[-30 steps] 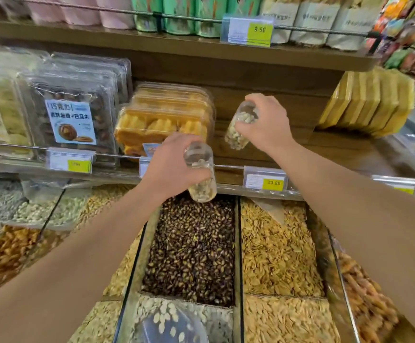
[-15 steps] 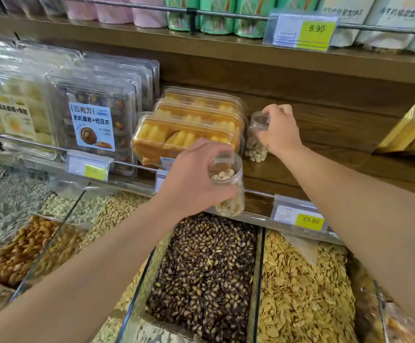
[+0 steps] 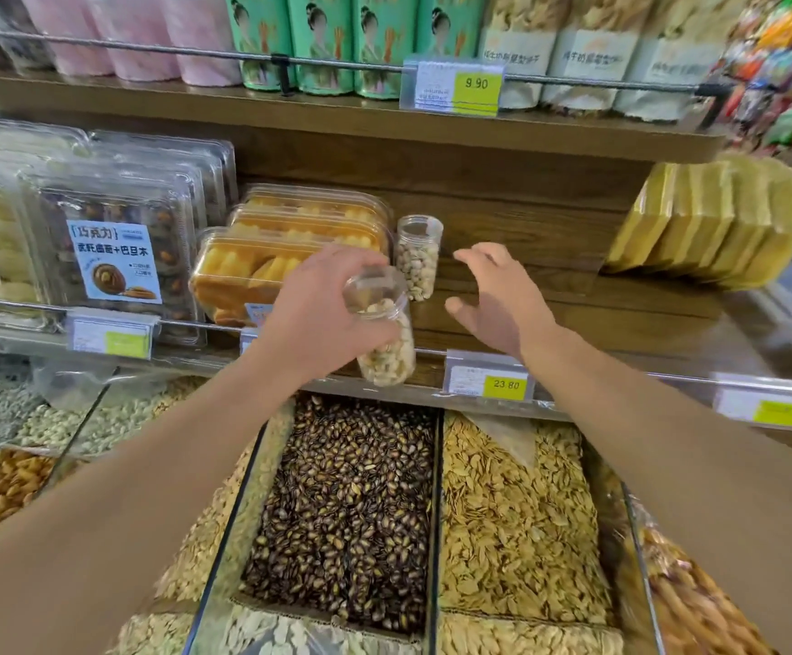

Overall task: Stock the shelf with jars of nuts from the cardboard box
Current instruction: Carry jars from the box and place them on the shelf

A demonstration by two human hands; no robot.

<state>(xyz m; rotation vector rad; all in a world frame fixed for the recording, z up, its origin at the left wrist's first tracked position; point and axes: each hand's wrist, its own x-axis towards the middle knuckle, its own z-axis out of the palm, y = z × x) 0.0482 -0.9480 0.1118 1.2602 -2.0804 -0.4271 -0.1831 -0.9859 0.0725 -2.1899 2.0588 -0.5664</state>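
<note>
Shelf jar [image 3: 417,257]: upright on the wooden shelf [image 3: 550,295], touching the clear pastry boxes [image 3: 290,257]; half a second ago the right hand gripped it.
Right hand [image 3: 498,300]: released, fingers spread, just beside that jar.
Left hand [image 3: 323,314]: still grips a second nut jar [image 3: 384,338], tilted, above the shelf rail.

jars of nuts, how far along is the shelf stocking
One jar already stands upright on the wooden shelf beside the clear pastry boxes. The right hand is open and empty. The left hand holds a second jar, not yet placed.
</note>
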